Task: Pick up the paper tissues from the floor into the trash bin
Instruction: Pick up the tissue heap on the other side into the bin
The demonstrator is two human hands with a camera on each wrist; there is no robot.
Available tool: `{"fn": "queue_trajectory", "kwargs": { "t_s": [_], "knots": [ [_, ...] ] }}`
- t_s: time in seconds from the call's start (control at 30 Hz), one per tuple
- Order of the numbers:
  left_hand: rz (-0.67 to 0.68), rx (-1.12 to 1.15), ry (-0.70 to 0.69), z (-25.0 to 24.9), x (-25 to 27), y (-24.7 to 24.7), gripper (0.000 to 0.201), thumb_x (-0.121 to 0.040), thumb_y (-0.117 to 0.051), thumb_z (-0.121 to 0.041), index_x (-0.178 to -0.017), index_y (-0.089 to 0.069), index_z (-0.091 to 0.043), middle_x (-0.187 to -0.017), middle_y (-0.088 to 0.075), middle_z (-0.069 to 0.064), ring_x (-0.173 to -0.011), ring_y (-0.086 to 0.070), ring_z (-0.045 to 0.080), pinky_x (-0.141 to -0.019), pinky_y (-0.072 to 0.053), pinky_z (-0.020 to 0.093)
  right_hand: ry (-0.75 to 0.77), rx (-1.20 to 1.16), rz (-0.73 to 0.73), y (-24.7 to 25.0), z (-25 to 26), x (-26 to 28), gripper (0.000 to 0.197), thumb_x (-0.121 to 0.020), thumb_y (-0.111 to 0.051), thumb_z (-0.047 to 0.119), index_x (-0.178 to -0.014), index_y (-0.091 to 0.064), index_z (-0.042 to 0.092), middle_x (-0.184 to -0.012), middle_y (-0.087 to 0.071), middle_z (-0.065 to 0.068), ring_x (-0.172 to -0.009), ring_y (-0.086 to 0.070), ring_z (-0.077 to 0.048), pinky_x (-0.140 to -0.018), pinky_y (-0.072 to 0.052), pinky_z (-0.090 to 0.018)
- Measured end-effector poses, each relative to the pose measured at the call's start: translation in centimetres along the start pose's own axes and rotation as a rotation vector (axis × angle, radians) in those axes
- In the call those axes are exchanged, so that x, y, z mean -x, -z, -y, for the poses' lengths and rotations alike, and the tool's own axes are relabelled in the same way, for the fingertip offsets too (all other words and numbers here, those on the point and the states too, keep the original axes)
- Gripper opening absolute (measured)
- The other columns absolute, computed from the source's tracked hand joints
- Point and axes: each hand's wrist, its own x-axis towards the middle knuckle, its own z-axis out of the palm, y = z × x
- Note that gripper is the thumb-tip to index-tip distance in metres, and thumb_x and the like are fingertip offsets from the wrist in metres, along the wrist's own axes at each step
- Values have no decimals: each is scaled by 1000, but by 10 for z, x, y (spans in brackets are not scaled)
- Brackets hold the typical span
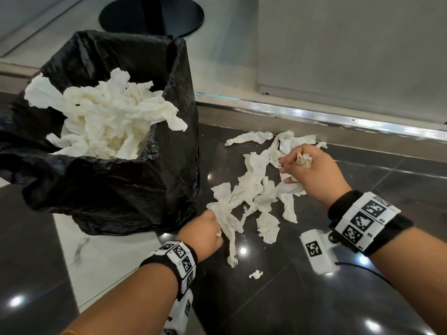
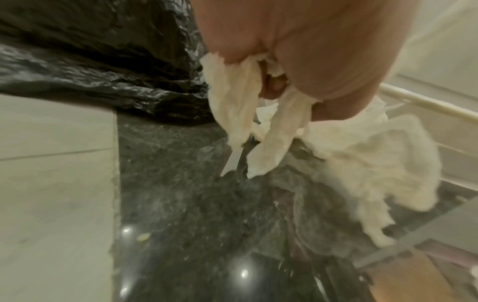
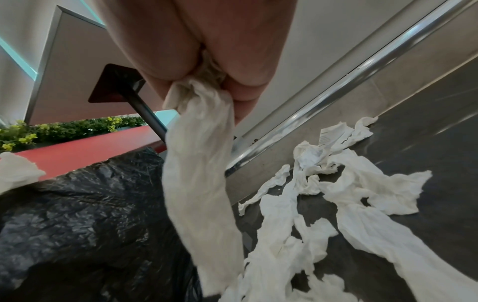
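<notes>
Crumpled white paper tissues [image 1: 254,189] lie scattered on the dark floor right of the trash bin [image 1: 125,189], which is lined with a black bag and heaped with tissues [image 1: 108,122]. My left hand [image 1: 205,230] grips a bunch of tissues [image 2: 238,106] at the pile's near left end, low by the bin's side. My right hand [image 1: 312,170] is curled round a wad of tissues [image 1: 303,159] at the pile's far right. In the right wrist view a long strip [image 3: 199,173] hangs from that fist [image 3: 207,67] above the loose tissues [image 3: 349,194].
A shiny metal rail [image 1: 338,117] and step run behind the tissues. A round black table base [image 1: 152,14] stands beyond the bin. A small tissue scrap [image 1: 256,274] lies near me. A pale floor tile [image 1: 101,257] borders the dark one on the left.
</notes>
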Motion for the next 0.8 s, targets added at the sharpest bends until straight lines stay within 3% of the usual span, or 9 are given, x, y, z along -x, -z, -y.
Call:
{"fn": "queue_trajectory", "kwargs": {
  "t_s": [0.07,0.17,0.23,0.33,0.47,0.57,0.63,0.7,0.8],
  "knots": [
    [16,11,1,-3,-1,6,24,-88,-50,-16,-104,-63,-2,-132,-46,6,-98,-59,27,-84,-49,33,20,106,-21,1,-1,-2,13,-86,-65,11,-79,-63,21,-84,-65,1,-63,-62,-5,-55,-53,-22],
    [-16,49,21,-8,3,8,20,-89,-47,-16,-106,-52,-7,-111,-58,12,-93,-59,29,-79,-49,36,82,179,-36,0,1,-3,5,-84,-69,22,-83,-67,18,-82,-62,7,-57,-56,6,-50,-46,-10],
    [-10,115,10,-7,8,0,33,-88,-48,-27,-119,-39,-19,-110,-55,8,-91,-58,27,-78,-50,38,99,179,-28,-2,1,-2,13,-83,-71,21,-83,-66,9,-77,-60,7,-55,-56,9,-47,-43,-7],
    [180,134,19,-6,13,-19,65,-82,-53,-51,-138,-22,-40,-131,-43,8,-113,-55,29,-92,-48,37,81,220,-6,-5,-5,1,18,-80,-74,22,-79,-64,7,-69,-60,8,-53,-56,7,-52,-45,-10],
    [298,-89,-22,-17,14,-31,33,-93,-45,-33,-123,-44,-19,-123,-47,15,-109,-55,34,-91,-48,39,-2,437,116,-5,-30,3,24,-76,-76,34,-75,-62,14,-70,-61,7,-54,-56,0,-54,-45,-15],
    [216,-67,-34,-23,12,-19,24,-90,-44,-17,-111,-52,-11,-121,-48,14,-103,-56,33,-81,-44,34,-18,868,368,-8,-59,9,21,-79,-71,36,-79,-59,18,-94,-57,1,-75,-61,-15,-62,-44,-22],
    [133,-25,-41,-23,9,-6,21,-88,-47,-15,-107,-53,-10,-123,-44,11,-100,-55,32,-75,-40,30,29,1078,558,-14,-81,20,22,-83,-65,27,-104,-59,24,-123,-48,1,-99,-60,-22,-80,-48,-29],
    [65,7,-50,-22,7,4,19,-87,-48,-15,-104,-54,-10,-119,-46,10,-99,-55,32,-74,-41,29,53,1188,744,-21,-103,32,47,-86,-57,15,-131,-46,26,-149,-28,-1,-114,-55,-28,-93,-48,-36],
    [-56,105,-16,-24,11,18,14,-87,-48,-15,-100,-52,-11,-99,-53,9,-95,-58,31,-74,-45,31,133,1316,833,-27,-111,40,48,-88,-47,4,-134,-41,19,-152,-22,-9,-113,-52,-33,-94,-46,-39]
  ]
}}
